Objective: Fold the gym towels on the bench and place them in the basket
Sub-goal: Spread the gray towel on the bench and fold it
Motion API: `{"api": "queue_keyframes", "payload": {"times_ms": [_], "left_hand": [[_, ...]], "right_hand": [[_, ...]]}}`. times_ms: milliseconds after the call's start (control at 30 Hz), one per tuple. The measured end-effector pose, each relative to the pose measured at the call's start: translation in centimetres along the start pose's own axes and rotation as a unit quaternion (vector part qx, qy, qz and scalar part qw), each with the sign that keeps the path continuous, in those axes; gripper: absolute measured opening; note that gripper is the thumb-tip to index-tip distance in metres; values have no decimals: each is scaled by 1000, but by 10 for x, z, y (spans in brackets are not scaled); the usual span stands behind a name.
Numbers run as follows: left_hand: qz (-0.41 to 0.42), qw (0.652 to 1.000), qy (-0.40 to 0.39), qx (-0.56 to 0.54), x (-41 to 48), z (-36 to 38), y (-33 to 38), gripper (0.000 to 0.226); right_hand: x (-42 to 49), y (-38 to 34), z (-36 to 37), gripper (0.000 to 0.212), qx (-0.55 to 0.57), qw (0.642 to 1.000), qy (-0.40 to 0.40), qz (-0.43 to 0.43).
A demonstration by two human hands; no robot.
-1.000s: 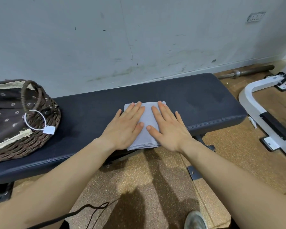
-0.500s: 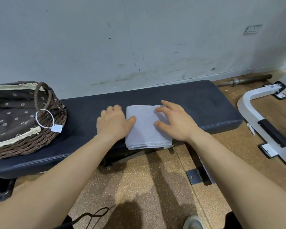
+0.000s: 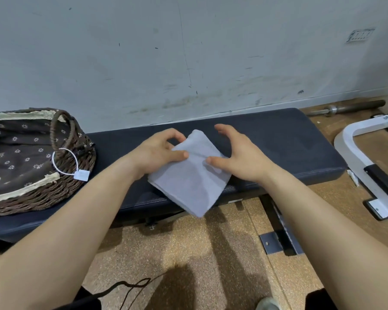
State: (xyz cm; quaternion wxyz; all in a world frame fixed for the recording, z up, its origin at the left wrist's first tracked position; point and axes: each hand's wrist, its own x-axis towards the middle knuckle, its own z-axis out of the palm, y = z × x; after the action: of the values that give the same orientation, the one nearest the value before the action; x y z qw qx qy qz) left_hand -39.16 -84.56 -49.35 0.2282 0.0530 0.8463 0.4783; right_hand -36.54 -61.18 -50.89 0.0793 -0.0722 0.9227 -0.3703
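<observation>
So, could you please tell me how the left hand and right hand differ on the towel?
The left hand pinches the left edge of the towel, thumb on top and fingers curled behind; the right hand only touches it with its thumb. The left hand's fingers are tucked close, while the right hand's fingers arch, spread, above the cloth. Both hands are over the bench, flanking the folded towel.

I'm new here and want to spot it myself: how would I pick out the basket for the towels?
Find the long dark bench against the pale wall. At its left end sits the basket: brown woven wicker, lined with dark flower-print cloth edged in cream lace. Only it carries a white tag looped on its handle.
</observation>
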Motion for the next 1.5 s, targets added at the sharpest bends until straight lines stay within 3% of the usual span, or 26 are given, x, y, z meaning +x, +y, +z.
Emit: {"api": "queue_keyframes", "payload": {"times_ms": [67,133,200,300,400,500,667,967,1167,1333,1500], "left_hand": [[25,999,-37,7,-4,-10,2,19],[36,998,-42,31,-5,-13,2,19],[32,998,-5,56,-1,-12,-2,22],[-41,992,66,96,1,-11,-11,39],[-98,984,28,146,-2,-15,-19,37],[-81,988,49,122,-4,-15,-25,27],[-78,994,76,-14,-6,-8,-23,24],[-122,973,115,-161,-4,-11,-19,28],[-66,982,128,-125,-1,-11,-17,26],[-26,992,113,-51,-3,-12,-17,23],[-2,994,102,-35,-9,-18,-23,20]], "right_hand": [[8,-5,0,79,94,992,-60,51],[14,-10,2,52,110,987,-102,64],[20,-14,5,30,108,986,-104,78],[25,-14,6,20,134,980,-87,116],[25,-11,3,11,145,974,-68,161],[26,-8,-3,16,180,964,-61,187],[26,-14,-1,38,253,942,-89,201],[25,-7,0,33,279,938,-38,202],[29,-2,1,29,241,952,-23,187],[27,-3,0,38,235,957,-43,164],[23,-1,-1,22,251,955,-53,145]]}}
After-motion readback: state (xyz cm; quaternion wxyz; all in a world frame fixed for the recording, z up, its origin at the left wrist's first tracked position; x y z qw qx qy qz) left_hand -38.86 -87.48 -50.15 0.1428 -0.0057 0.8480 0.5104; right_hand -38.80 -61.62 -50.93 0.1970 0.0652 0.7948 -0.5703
